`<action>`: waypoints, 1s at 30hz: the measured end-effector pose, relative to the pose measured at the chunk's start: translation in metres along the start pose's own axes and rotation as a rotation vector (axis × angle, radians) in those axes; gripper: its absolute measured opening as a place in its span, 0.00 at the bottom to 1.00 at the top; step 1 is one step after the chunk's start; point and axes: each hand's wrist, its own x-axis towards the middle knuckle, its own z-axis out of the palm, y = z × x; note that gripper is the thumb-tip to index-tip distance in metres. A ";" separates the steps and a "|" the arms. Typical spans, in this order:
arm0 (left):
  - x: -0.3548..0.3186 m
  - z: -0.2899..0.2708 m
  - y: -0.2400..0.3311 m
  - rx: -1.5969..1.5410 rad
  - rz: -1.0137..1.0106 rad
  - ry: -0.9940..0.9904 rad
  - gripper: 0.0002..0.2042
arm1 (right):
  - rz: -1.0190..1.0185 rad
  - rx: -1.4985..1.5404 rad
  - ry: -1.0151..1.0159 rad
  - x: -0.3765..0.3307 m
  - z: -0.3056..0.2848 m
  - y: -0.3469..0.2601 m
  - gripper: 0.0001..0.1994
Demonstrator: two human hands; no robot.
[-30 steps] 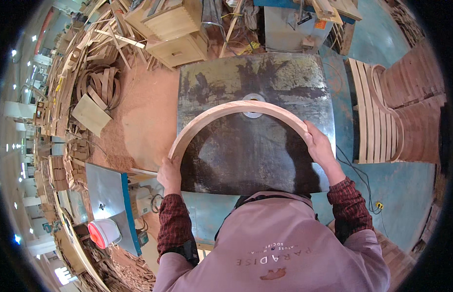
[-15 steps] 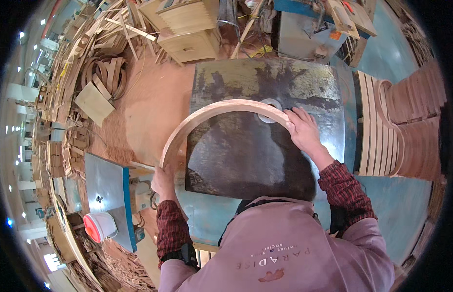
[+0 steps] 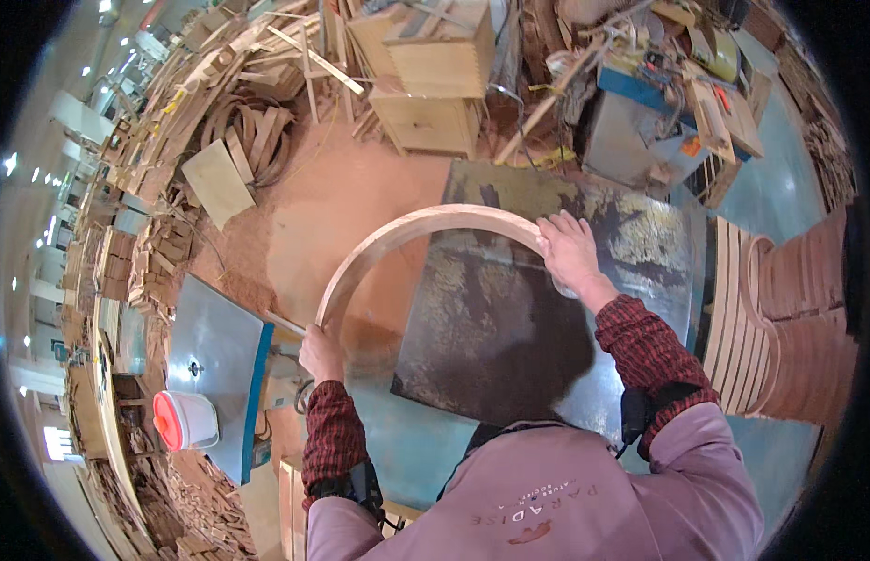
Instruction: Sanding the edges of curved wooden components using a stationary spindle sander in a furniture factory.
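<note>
A pale curved wooden piece [image 3: 426, 221], bent like a half hoop, spans the space between my two hands. Its left end is in the closed fingers of my left hand [image 3: 321, 354], beyond the left edge of the dark metal worktop [image 3: 496, 327]. My right hand [image 3: 571, 252] grips the other end over the worktop, fingers bent across the wood. A pale rim of the round disc in the worktop peeks out below that hand, which hides most of it. The arch's left part hangs over the dusty floor.
Several curved wooden parts [image 3: 799, 309] are stacked at the right. A blue-edged metal table [image 3: 215, 374] and a white bucket with a red lid [image 3: 187, 421] stand at the left. Wooden drawer boxes [image 3: 426, 122] and scrap wood lie beyond the worktop.
The view has turned, shifting the worktop rightward in the picture. Relative to it, the curved piece has moved left, and my right hand now covers most of the round disc. Both hands keep their grip.
</note>
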 end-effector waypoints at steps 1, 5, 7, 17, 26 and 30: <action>0.008 0.001 -0.001 -0.016 -0.007 0.018 0.25 | -0.009 0.003 -0.007 0.014 0.004 -0.004 0.18; 0.026 0.004 -0.004 -0.074 -0.027 0.072 0.24 | -0.002 0.042 -0.076 0.063 -0.001 -0.012 0.16; 0.023 -0.001 -0.004 -0.063 -0.058 0.061 0.24 | 0.064 0.147 -0.125 0.064 0.000 -0.015 0.16; -0.047 -0.038 -0.069 -0.687 -0.052 0.524 0.11 | 0.109 0.945 -0.379 0.049 -0.033 -0.042 0.27; -0.085 -0.085 -0.033 -1.005 0.275 0.483 0.07 | 0.065 0.803 -0.448 -0.036 -0.155 -0.106 0.29; -0.080 -0.076 0.008 -1.070 0.494 0.358 0.09 | 0.065 0.754 -0.394 -0.087 -0.199 -0.086 0.31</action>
